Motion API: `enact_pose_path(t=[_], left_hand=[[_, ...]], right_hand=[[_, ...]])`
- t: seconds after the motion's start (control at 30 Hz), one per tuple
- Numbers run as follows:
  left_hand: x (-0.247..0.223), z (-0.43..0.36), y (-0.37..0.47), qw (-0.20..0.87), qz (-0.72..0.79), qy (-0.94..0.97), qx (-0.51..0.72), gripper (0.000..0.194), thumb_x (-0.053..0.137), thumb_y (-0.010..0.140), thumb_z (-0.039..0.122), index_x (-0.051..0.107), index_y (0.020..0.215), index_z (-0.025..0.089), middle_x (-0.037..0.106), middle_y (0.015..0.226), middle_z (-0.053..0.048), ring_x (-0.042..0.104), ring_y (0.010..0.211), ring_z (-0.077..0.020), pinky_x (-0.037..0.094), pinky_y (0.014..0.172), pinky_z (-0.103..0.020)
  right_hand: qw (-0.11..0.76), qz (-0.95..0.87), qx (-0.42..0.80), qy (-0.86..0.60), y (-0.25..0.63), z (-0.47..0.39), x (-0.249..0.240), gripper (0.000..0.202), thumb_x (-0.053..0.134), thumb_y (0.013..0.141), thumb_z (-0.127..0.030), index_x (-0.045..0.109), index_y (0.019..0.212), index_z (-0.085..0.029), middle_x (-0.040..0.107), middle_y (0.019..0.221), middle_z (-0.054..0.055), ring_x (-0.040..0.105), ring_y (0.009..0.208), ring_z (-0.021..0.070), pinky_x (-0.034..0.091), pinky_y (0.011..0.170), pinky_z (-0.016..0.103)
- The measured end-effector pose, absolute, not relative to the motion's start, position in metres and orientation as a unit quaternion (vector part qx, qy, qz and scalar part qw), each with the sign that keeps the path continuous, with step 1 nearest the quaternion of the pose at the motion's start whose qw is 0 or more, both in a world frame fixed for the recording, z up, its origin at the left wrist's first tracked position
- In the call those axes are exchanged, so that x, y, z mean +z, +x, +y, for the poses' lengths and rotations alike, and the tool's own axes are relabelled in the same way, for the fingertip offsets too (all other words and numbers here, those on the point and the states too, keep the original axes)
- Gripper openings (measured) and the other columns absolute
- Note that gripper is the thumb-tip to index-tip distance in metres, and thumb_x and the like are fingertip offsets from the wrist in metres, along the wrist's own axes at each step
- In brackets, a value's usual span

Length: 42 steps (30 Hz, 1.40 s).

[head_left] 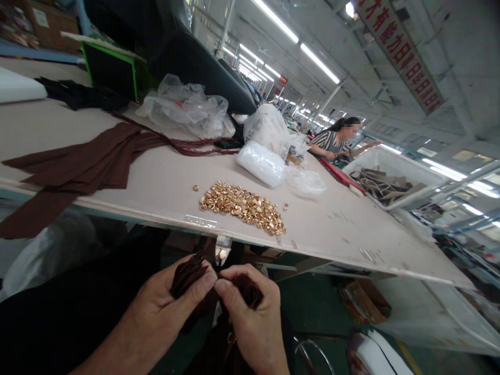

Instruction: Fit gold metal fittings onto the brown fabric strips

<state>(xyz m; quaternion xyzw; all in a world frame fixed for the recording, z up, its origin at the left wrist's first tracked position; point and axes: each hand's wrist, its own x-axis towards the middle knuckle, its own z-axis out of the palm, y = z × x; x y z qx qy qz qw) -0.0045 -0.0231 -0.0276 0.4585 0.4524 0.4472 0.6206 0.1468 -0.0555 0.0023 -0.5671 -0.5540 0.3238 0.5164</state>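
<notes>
My left hand (164, 302) is closed around a gathered bundle of dark brown strips (190, 275), their folded ends sticking up past the thumb. Close beside it, my right hand (260, 317) grips more of the brown material (248, 289). The two thumb tips and forefingers meet in a pinch; anything small between them is hidden. Brown material hangs below the right hand, with a small gold fitting (231, 337) on it. Just beyond my fingers, a metal clamp-like piece (223, 250) juts from the table edge. A pile of small gold metal pieces (242, 206) lies on the table (336, 234).
Flat brown strips (89, 156) overhang the table edge at left. Clear plastic bags (187, 107) and a white packet (261, 164) lie behind the gold pile. A person in a striped top (330, 139) works near a white bin (414, 169) of straps. A cardboard box (367, 302) sits under the table.
</notes>
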Motion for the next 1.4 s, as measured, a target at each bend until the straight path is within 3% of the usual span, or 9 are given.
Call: enact_pose_path(t=[0.1,0.2,0.37,0.57,0.77,0.93,1.17,1.4], left_hand=[[-0.028,-0.021,-0.005,0.675,0.465,0.409,0.401,0.052,0.079,0.071,0.07,0.064,0.063,0.021,0.045,0.053,0.006,0.037,0.049,-0.0107,0.032,0.044,-0.021],[-0.025,-0.021,-0.004,0.742,0.44,0.33,0.383,0.054,0.085,0.065,0.067,0.06,0.061,0.019,0.033,0.051,0.01,0.022,0.049,-0.0076,0.023,0.043,-0.019],[-0.023,-0.024,-0.003,0.769,0.417,0.304,0.379,0.044,0.091,0.067,0.056,0.068,0.069,0.019,0.041,0.05,0.009,0.026,0.047,-0.0069,0.024,0.042,-0.017],[-0.021,-0.024,-0.003,0.802,0.386,0.215,0.403,0.038,0.096,0.062,0.048,0.072,0.067,0.02,0.038,0.044,0.01,0.024,0.044,-0.005,0.026,0.041,-0.015],[-0.016,-0.018,-0.003,0.793,0.39,0.262,0.389,0.039,0.088,0.071,0.051,0.071,0.065,0.016,0.045,0.044,0.007,0.027,0.042,-0.0034,0.023,0.042,-0.013],[-0.007,-0.012,-0.002,0.768,0.409,0.279,0.407,0.041,0.093,0.061,0.048,0.067,0.064,0.018,0.054,0.052,0.006,0.027,0.039,-0.0026,0.019,0.037,-0.014],[-0.007,-0.012,-0.001,0.773,0.414,0.278,0.392,0.044,0.092,0.061,0.053,0.065,0.058,0.018,0.043,0.04,0.008,0.025,0.038,-0.004,0.019,0.037,-0.014],[-0.007,-0.009,0.003,0.782,0.416,0.275,0.374,0.041,0.092,0.058,0.051,0.069,0.06,0.018,0.047,0.04,0.006,0.027,0.038,-0.0042,0.018,0.038,-0.015]], right_hand=[[0.518,-0.649,0.224,-0.509,0.147,-0.059,0.0,0.01,0.069,0.086,-0.012,0.077,0.083,-0.019,0.073,0.071,0.001,0.064,0.061,0.0134,0.047,0.057,0.022],[0.522,-0.706,0.166,-0.448,0.145,-0.06,0.0,0.016,0.066,0.086,-0.006,0.076,0.087,-0.02,0.076,0.075,0.002,0.068,0.066,0.0145,0.05,0.062,0.023],[0.578,-0.513,0.308,-0.555,0.14,-0.058,0.004,0.002,0.078,0.083,-0.022,0.078,0.084,-0.022,0.07,0.067,-0.002,0.058,0.056,0.0128,0.046,0.053,0.023],[0.566,-0.405,0.478,-0.536,0.137,-0.055,-0.001,0.033,0.085,0.076,-0.037,0.061,0.063,-0.018,0.048,0.05,-0.007,0.039,0.044,0.0063,0.032,0.043,0.019],[0.582,-0.275,0.618,-0.452,0.139,-0.048,-0.008,0.035,0.08,0.076,-0.046,0.063,0.069,-0.016,0.047,0.044,-0.009,0.028,0.034,0.0023,0.025,0.035,0.015],[0.579,-0.235,0.647,-0.437,0.139,-0.043,-0.008,0.038,0.083,0.072,-0.037,0.051,0.064,-0.019,0.056,0.055,-0.007,0.033,0.034,0.0013,0.029,0.034,0.013],[0.563,-0.246,0.643,-0.458,0.137,-0.04,-0.007,0.033,0.079,0.071,-0.036,0.053,0.061,-0.018,0.058,0.054,-0.005,0.034,0.036,0.0021,0.026,0.034,0.013],[0.565,-0.268,0.643,-0.442,0.133,-0.037,0.001,0.029,0.075,0.075,-0.035,0.055,0.062,-0.018,0.064,0.057,0.0,0.037,0.038,0.0035,0.029,0.038,0.014]])
